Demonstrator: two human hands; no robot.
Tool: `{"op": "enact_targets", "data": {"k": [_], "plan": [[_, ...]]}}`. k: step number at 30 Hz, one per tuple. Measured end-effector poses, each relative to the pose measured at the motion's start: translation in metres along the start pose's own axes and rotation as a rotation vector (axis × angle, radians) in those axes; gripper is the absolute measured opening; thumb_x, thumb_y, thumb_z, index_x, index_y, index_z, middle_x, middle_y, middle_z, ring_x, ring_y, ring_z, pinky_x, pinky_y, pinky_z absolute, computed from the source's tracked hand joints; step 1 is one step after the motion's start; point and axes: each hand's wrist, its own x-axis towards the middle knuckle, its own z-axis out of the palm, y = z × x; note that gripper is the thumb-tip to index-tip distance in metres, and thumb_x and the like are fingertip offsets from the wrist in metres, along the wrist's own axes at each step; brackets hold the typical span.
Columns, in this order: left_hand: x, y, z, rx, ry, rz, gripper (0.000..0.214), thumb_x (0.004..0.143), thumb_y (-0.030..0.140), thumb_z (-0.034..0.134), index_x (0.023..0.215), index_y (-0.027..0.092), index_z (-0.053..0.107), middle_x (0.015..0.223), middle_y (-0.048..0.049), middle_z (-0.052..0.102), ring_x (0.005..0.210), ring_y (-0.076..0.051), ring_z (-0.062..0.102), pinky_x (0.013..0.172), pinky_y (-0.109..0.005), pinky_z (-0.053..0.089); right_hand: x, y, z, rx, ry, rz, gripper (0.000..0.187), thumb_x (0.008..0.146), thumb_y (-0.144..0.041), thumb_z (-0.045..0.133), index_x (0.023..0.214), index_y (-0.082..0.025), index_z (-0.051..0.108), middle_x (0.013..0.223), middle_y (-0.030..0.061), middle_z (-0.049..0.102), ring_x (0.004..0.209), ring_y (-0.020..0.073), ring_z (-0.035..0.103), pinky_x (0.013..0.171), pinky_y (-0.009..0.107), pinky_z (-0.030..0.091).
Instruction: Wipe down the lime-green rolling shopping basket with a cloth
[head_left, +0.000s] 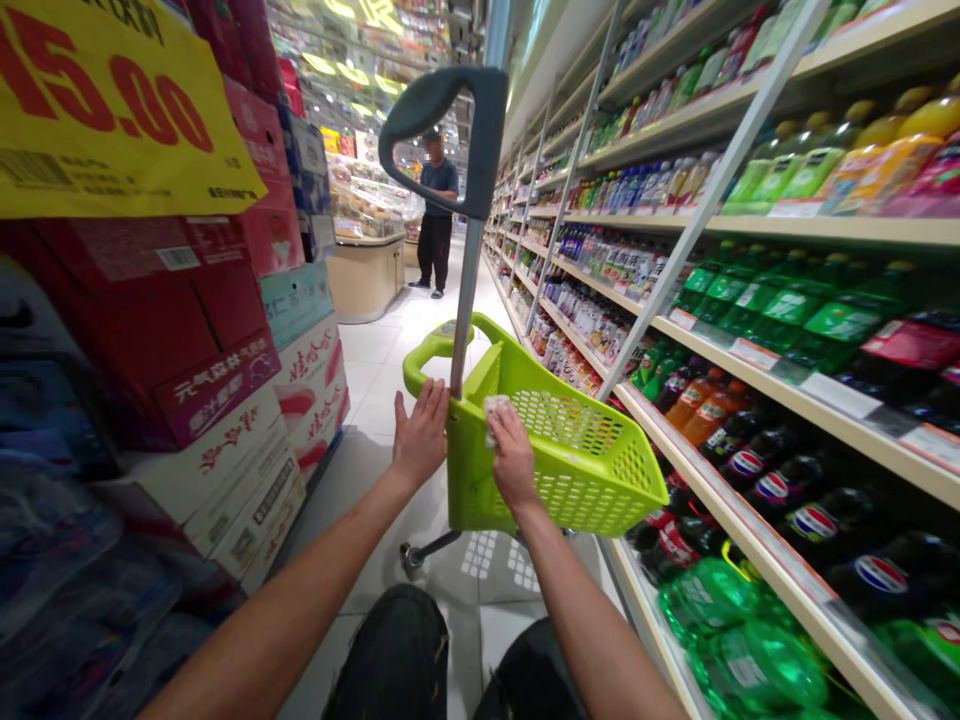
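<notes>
A lime-green plastic shopping cart with perforated walls stands right in front of my knees. From its left end rises a metal pole, topped by a dark grey loop handle. My left hand lies against the cart's edge beside the foot of the pole, fingers stretched out and holding nothing. In my right hand is a crumpled whitish cloth, pressed on the basket's upper rim. The fingers are closed over the cloth and hide part of it. The basket's visible inside holds no goods.
Drink shelves run close along the right, with soda bottles low down. Stacked cartons and a yellow price sign flank the left. Farther down the aisle a person stands by a display counter.
</notes>
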Motion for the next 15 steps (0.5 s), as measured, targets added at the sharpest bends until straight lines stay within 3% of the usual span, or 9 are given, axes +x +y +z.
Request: {"op": "enact_targets", "data": {"k": [2,4,9,15], "plan": [[0.000,0.008,0.001,-0.012,0.020,0.014,0.062,0.071,0.012,0.036,0.132,0.007,0.027,0.140,-0.0132,0.027,0.131,-0.023,0.019,0.105,-0.052,0.000,-0.014,0.021,-0.011,-0.070,0.051,0.106,0.053,0.071,0.001,0.031,0.115,-0.015,0.055,0.124,0.0083,0.051,0.125,0.0167,0.034,0.104,0.042,0.030],[0.001,0.021,0.005,-0.030,0.024,0.063,0.062,0.071,0.011,0.036,0.132,0.007,0.028,0.140,-0.0128,0.027,0.132,-0.021,0.018,0.106,-0.050,0.001,-0.019,0.026,-0.014,-0.107,0.076,0.145,0.051,0.072,0.000,0.031,0.114,-0.013,0.056,0.123,0.0099,0.052,0.124,0.0177,0.035,0.103,0.043,0.030],[0.001,0.046,0.018,-0.044,-0.064,0.176,0.052,0.076,0.012,0.032,0.128,0.008,0.036,0.137,-0.0118,0.035,0.130,-0.022,0.023,0.107,-0.050,0.002,-0.014,0.015,-0.011,-0.091,-0.028,0.007,0.047,0.076,-0.002,0.032,0.114,-0.014,0.056,0.124,0.0084,0.051,0.126,0.0166,0.031,0.104,0.038,0.030],[-0.003,0.058,0.026,-0.016,-0.117,0.207,0.052,0.075,0.011,0.034,0.128,0.008,0.038,0.136,-0.0123,0.036,0.131,-0.024,0.021,0.106,-0.054,0.005,-0.042,0.057,-0.038,-0.217,0.054,0.184,0.050,0.072,-0.001,0.030,0.113,-0.012,0.056,0.121,0.0111,0.054,0.123,0.0190,0.036,0.102,0.044,0.030]]}}
